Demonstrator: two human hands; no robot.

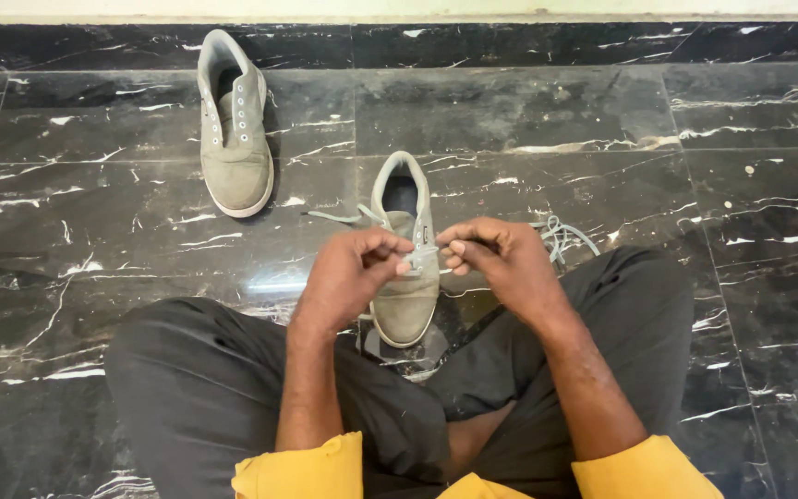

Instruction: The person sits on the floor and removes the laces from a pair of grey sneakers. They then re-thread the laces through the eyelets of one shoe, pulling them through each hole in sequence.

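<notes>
A grey suede shoe (405,300) lies on the floor between my crossed legs, toe toward me. My left hand (353,273) and my right hand (501,259) hover over its eyelets, each pinching the pale grey shoelace (429,249) with fingertips. One loose end of the lace (334,217) trails to the left of the shoe, and a loop of lace (561,233) lies behind my right hand. A second matching grey shoe (233,129), without a lace, sits farther away at the upper left.
Black marble floor (556,111) with white veins all around. A pale wall base (399,11) runs along the far edge. My legs in dark grey trousers (187,379) spread left and right; yellow sleeve cuffs (307,467) show near the bottom.
</notes>
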